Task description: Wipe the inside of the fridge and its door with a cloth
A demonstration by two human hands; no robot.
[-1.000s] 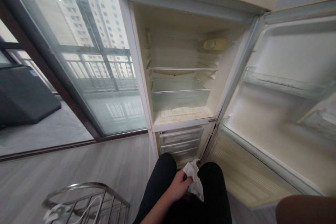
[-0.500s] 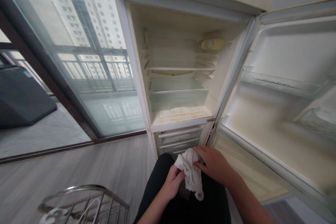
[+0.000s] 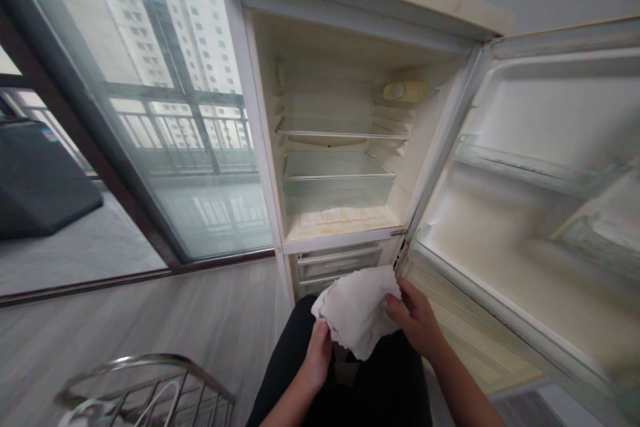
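Note:
Between my two hands a white cloth (image 3: 357,310) is spread out above my lap. My left hand (image 3: 317,355) pinches its lower left edge, thumb on top. At the cloth's right side my right hand (image 3: 414,320) grips it between thumb and fingers. Just beyond stands an open refrigerator (image 3: 345,237), with yellowish stains on the floor of its upper compartment. Inside are a glass shelf (image 3: 343,133) and, lower down, a clear drawer or covered shelf (image 3: 340,190).
The upper fridge door (image 3: 510,213) swings out to the right, with clear door racks (image 3: 520,167). Below it is a ribbed lower door (image 3: 480,333). Freezer drawers (image 3: 340,263) show above my knees. A metal rack (image 3: 150,363) stands at lower left, near a glass sliding door (image 3: 200,147).
The cloth was bunched and hanging; now it is opened out wider and flatter. My right hand has moved slightly right, my left hand slightly left and down.

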